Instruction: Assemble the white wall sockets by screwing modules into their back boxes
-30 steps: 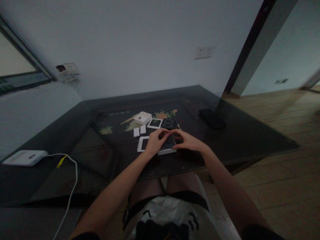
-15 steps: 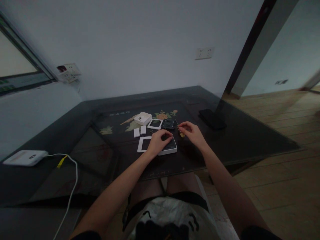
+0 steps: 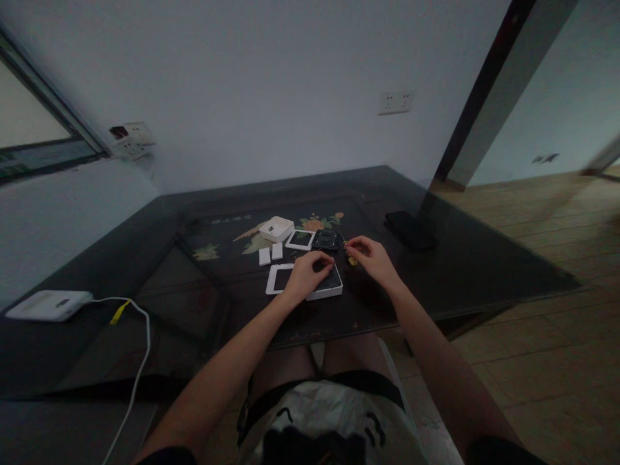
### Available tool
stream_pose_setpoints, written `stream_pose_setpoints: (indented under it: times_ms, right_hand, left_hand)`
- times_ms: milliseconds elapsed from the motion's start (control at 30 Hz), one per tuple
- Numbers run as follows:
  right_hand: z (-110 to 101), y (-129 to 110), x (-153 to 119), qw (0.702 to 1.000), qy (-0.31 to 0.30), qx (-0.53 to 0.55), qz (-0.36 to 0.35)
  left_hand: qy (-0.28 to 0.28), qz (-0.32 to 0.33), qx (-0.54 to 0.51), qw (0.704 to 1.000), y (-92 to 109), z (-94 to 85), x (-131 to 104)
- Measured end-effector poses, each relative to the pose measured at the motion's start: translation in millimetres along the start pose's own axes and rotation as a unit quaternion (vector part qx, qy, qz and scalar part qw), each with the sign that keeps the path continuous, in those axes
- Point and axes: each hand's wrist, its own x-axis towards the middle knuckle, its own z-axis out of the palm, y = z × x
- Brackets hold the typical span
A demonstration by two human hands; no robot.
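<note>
My left hand (image 3: 306,274) reaches over a white shallow box-shaped housing (image 3: 327,292) with a dark inside, near the front of the table. Its thumb and index finger are pressed together at the housing's far right corner; whatever they pinch is too small to name. To the right, my right hand (image 3: 372,256) is closed in a pinch just above the tabletop, and its fingertips hide what is in them. Below those fingertips lies a small yellowish piece (image 3: 352,261). A black square part (image 3: 327,240) rests just beyond both hands.
White square frames (image 3: 289,240) (image 3: 271,280), two small white rectangular pieces (image 3: 264,257) and a white box (image 3: 276,228) lie around the left hand. Further right is a flat black object (image 3: 411,230). A white device (image 3: 50,305) with a cable (image 3: 148,336) sits at far left on the dark table (image 3: 475,258).
Almost nothing differs. Both hands keep their places and pinched shapes, and the parts on the table lie as before.
</note>
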Motion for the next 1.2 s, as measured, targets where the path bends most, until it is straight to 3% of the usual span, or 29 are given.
stream_pose_setpoints:
  times_ms: [400, 1200]
  right_hand:
    - [0.3, -0.2, -0.3, 1.000, -0.004, 0.000, 0.000]
    - [1.1, -1.1, -2.0, 0.997, 0.021, -0.063, -0.037]
  left_hand:
    - [0.000, 0.040, 0.005, 0.999, -0.6, -0.7, 0.5]
    - [-0.002, 0.022, -0.004, 1.000, -0.7, 0.1, 1.3]
